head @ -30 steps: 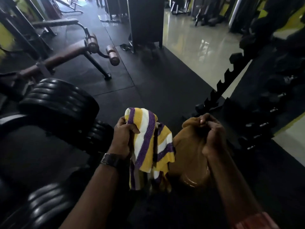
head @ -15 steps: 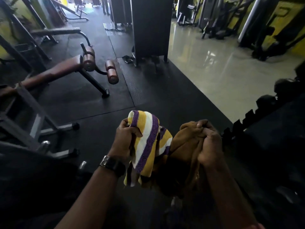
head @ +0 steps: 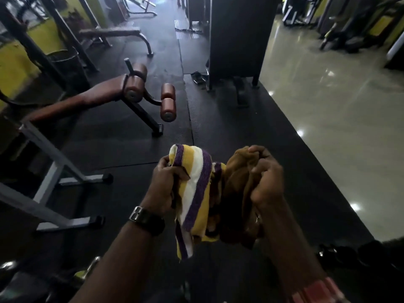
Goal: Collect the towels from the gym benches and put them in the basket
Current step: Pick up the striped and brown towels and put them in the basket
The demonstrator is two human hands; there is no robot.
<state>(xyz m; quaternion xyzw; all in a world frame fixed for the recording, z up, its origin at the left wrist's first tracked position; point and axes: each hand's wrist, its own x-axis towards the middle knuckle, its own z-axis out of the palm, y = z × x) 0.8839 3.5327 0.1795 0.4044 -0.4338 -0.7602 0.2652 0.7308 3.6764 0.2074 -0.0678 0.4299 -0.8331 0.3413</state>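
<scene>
Head view, looking down over both forearms in a dim gym. Lower centre of the frame: the left hand [head: 165, 189] is clenched tight, fingers wrapped around the gathered top of a striped towel [head: 194, 193] — yellow, white and purple bands, the loose end hanging down toward the bottom of the frame. A dark watch [head: 147, 219] sits on that wrist.

Just to the right, the right hand [head: 265, 180] is fisted too, fingers curled over the bunched top of a brown towel [head: 237, 193], which drapes below the fist. The two towels press against each other in the middle, held up in the air above the black rubber mat [head: 229, 127]. At the bottom right edge, a reddish striped sleeve [head: 317, 289] shows on the right arm.

Left of centre, a brown padded bench [head: 87, 100] slopes down toward the left edge, with round roller pads [head: 168, 102] at its raised end. Farther up, in the upper left, a flat bench [head: 111, 32] stands on the mat. Lower left — a grey metal frame [head: 52, 171] with black-capped feet. Top centre, a tall black machine housing [head: 238, 36]. The right side of the frame is glossy pale floor [head: 338, 106], catching light spots. No basket shows in this view.
</scene>
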